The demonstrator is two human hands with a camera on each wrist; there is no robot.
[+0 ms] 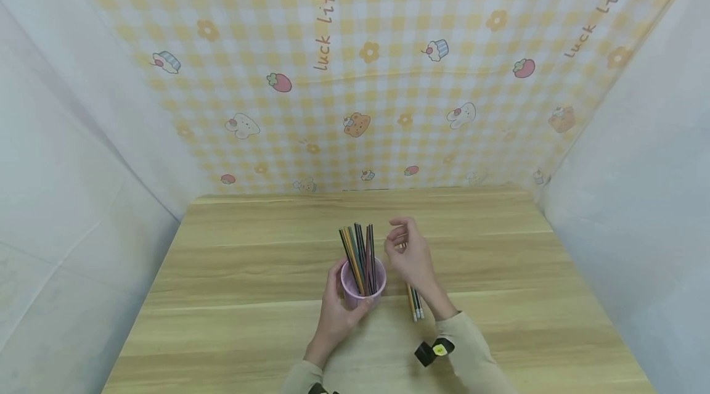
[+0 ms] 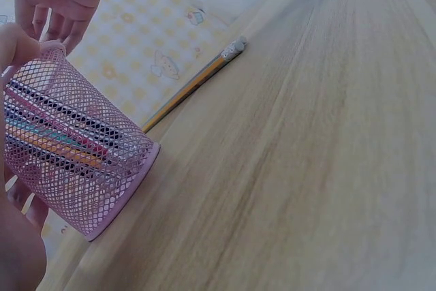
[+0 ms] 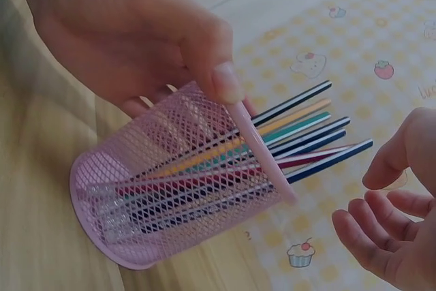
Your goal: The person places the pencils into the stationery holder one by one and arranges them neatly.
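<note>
A pink mesh pencil cup (image 3: 88,172) stands on the table, and my left hand (image 1: 334,318) grips it round its side with the thumb at the rim. Several pencils (image 1: 360,252) of black, yellow, green and dark red lean inside it, their eraser ends down at the bottom. Just right of the cup, my right hand (image 1: 413,258) hovers with fingers loosely curled; the right wrist view shows nothing between thumb and fingers. Beneath that hand and wrist lie several more pencils (image 1: 415,304), partly hidden, eraser ends toward me.
The wooden table (image 1: 238,270) reaches back to a yellow checked cloth (image 1: 333,104) with cartoon prints. White sheets (image 1: 72,197) hang at both sides. A small black device (image 1: 426,354) is at my right sleeve.
</note>
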